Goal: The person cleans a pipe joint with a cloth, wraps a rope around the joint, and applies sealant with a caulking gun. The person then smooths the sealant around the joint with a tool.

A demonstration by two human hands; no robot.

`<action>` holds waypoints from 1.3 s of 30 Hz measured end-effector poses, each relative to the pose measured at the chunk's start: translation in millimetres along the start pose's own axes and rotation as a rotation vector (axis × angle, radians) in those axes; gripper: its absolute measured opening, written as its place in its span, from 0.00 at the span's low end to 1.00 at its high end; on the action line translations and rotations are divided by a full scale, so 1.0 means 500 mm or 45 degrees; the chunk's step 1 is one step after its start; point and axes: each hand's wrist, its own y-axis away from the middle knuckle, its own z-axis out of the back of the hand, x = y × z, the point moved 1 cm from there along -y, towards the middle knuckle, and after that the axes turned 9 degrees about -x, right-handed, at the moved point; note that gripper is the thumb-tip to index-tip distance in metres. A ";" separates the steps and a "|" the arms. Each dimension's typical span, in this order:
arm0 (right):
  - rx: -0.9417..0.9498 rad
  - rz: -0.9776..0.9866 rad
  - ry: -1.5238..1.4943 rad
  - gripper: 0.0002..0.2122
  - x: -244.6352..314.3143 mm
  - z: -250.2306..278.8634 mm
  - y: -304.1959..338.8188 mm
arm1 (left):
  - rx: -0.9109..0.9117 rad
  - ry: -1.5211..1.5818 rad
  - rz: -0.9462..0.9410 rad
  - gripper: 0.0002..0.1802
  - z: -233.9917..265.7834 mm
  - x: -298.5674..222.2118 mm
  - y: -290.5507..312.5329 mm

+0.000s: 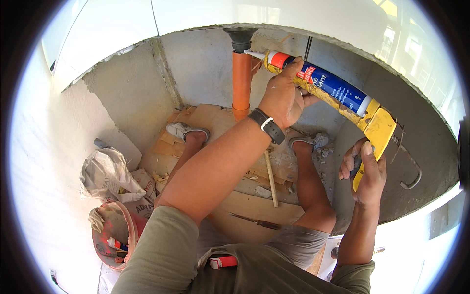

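Note:
A yellow caulking gun [381, 128] slants across the upper right, loaded with a blue, red and white sealant tube [335, 88]. Its front part rests in my left hand [284, 100], thumb over the tube and fingers beneath the frame. My right hand [371, 179] is wrapped around the handle at the rear, beside the hooked metal rod [415, 166]. The white nozzle [253, 53] points left, right by the black drain fitting [241, 40]; whether they touch I cannot tell. Below that fitting an orange pipe [241, 83] runs down.
A pale slab [196, 14] with a rough edge curves overhead. At lower left stand a red bucket [132, 230] with a tube inside and a crumpled sack [110, 171]. Cardboard [210, 117], a wooden stick [270, 179] and a thin pointed tool [259, 221] lie around my legs.

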 end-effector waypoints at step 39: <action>0.089 0.244 0.394 0.20 0.027 -0.064 0.018 | 0.065 0.139 -0.070 0.12 0.047 -0.051 0.023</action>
